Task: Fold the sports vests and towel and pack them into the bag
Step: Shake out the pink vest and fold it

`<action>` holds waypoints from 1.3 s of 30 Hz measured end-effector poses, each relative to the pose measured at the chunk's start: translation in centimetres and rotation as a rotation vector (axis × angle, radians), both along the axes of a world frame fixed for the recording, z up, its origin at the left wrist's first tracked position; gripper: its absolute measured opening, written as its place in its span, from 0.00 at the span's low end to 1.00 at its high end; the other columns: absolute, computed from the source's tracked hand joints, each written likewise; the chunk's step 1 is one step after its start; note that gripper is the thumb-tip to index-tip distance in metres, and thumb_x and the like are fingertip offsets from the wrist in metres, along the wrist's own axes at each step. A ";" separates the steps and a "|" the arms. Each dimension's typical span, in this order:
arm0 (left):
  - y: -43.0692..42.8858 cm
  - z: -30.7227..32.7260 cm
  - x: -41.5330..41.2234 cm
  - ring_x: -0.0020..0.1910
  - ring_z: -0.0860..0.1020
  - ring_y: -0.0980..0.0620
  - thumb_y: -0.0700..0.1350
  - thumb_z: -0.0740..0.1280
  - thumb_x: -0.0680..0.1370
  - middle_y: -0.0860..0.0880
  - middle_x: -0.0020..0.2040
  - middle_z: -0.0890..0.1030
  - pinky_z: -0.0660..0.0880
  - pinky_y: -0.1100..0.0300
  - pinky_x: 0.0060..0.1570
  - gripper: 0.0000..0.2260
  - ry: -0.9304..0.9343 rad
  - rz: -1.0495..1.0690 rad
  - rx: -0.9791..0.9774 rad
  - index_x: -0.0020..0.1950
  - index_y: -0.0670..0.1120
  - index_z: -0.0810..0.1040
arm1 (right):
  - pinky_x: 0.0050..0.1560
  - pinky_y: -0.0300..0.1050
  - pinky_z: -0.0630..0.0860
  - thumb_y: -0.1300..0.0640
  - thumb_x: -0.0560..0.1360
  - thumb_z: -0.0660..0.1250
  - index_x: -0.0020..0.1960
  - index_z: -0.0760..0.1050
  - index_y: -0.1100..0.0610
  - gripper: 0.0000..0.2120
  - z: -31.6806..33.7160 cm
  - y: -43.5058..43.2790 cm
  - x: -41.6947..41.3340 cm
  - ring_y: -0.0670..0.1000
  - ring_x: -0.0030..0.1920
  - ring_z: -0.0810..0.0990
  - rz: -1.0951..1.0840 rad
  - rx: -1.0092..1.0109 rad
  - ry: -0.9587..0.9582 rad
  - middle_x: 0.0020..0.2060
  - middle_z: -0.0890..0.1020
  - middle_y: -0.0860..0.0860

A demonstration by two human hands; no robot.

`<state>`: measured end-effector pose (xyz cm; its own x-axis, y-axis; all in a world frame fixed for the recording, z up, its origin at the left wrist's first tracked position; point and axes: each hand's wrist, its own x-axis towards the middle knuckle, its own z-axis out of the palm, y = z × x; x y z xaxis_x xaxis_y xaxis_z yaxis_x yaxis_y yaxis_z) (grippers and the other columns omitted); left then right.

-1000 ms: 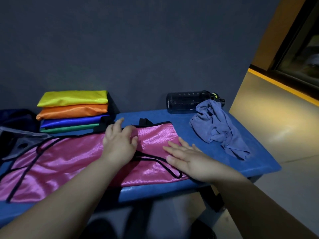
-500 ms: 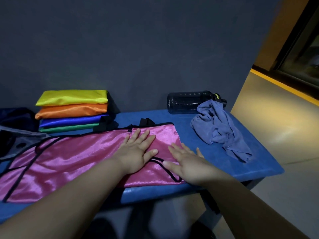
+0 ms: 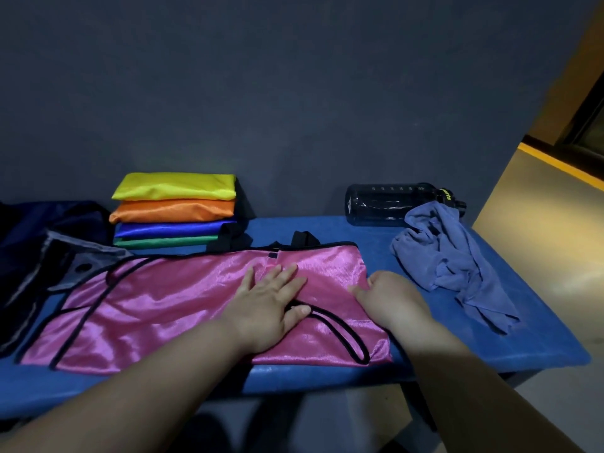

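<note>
Pink vest (image 3: pixel 163 308): shiny pink satin with black trim, spread flat along the blue bench (image 3: pixel 490 338) from lower left to the centre of the frame; a black-edged armhole loop shows near its right end.
Left hand (image 3: pixel 268 302): lies flat on the vest at mid-frame, fingers straight and slightly spread, thumb touching the black loop; it presses and grips nothing.
Right hand (image 3: pixel 389 299): at the vest's right edge, knuckles up and fingers bent under (from here I cannot tell whether they have hold of the fabric).
Folded vests: a neat stack at upper left behind the pink one, with yellow vest (image 3: pixel 176 186) on top, then orange vest (image 3: pixel 173 210), blue vest (image 3: pixel 170 228) and green vest (image 3: pixel 163 241).
Towel (image 3: pixel 457 263): blue-grey, crumpled at right of centre, unfolded.
Water bottle (image 3: pixel 385 204): dark, on its side behind the towel.
Bag (image 3: pixel 39 243): dark, at the far left edge.
</note>
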<state>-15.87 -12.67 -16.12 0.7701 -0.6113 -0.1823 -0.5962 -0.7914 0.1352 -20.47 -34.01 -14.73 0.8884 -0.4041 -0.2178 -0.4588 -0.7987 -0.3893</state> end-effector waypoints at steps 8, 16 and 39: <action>-2.3 0.0 -0.8 0.78 0.38 0.53 0.65 0.45 0.80 0.55 0.80 0.42 0.33 0.45 0.74 0.29 -0.019 -0.062 0.001 0.79 0.57 0.45 | 0.32 0.43 0.63 0.44 0.79 0.64 0.36 0.63 0.50 0.17 2.2 -4.1 -1.2 0.48 0.36 0.72 0.001 0.043 -0.122 0.35 0.73 0.48; -4.1 -0.6 -1.1 0.77 0.35 0.52 0.67 0.45 0.80 0.55 0.79 0.38 0.33 0.44 0.74 0.31 0.049 -0.092 0.041 0.79 0.58 0.41 | 0.53 0.52 0.78 0.45 0.76 0.69 0.46 0.79 0.61 0.17 2.3 -6.6 -2.0 0.56 0.42 0.83 -0.105 0.412 0.011 0.40 0.84 0.57; 9.1 3.7 1.2 0.26 0.75 0.55 0.62 0.50 0.82 0.49 0.32 0.78 0.72 0.64 0.28 0.25 0.689 0.872 -1.267 0.58 0.44 0.76 | 0.24 0.33 0.65 0.58 0.81 0.61 0.68 0.70 0.54 0.16 3.3 16.8 4.4 0.40 0.24 0.72 0.396 1.000 -0.056 0.38 0.80 0.49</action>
<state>-14.71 -3.61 -12.38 0.9254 -0.0913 -0.3677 0.3669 -0.0261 0.9299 -16.07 -17.18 -11.45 0.9358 0.2531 -0.2453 -0.1993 -0.1942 -0.9605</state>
